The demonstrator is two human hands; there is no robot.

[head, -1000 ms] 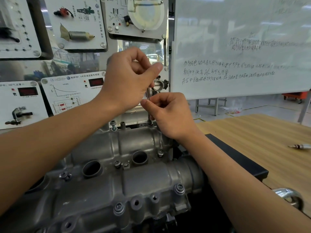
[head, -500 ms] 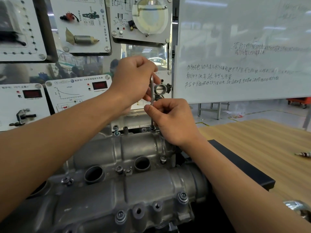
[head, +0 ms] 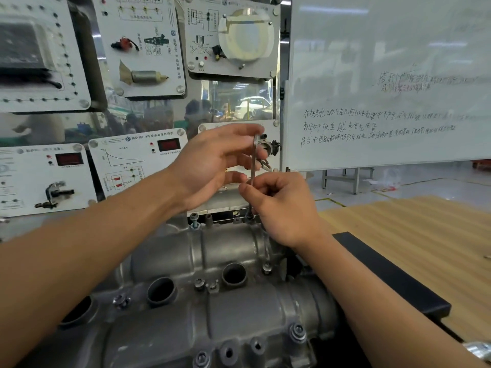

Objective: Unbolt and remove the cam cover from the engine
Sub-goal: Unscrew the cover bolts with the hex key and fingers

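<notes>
The grey cast cam cover (head: 225, 251) lies across the lower middle, with round plug holes and several bolts along its edges. One bolt (head: 194, 220) at its far edge stands raised. A thin metal hex key (head: 253, 166) stands upright on a bolt at the cover's far right corner. My right hand (head: 281, 208) pinches the key's lower shaft between thumb and fingers. My left hand (head: 210, 166) is beside the key's bent top with its fingers stretched out and spread. The fingertips are close to the key, and I cannot tell if they touch it.
Sensor training panels (head: 138, 43) hang close behind the engine. A whiteboard (head: 385, 75) stands at the right. The engine's black base (head: 393, 277) rests on a wooden table (head: 411, 235). A shiny metal part (head: 478, 349) shows at the bottom right corner.
My left hand gripped the key's top before; its fingers have now opened and spread. My right hand keeps its pinch on the shaft in the same spot.
</notes>
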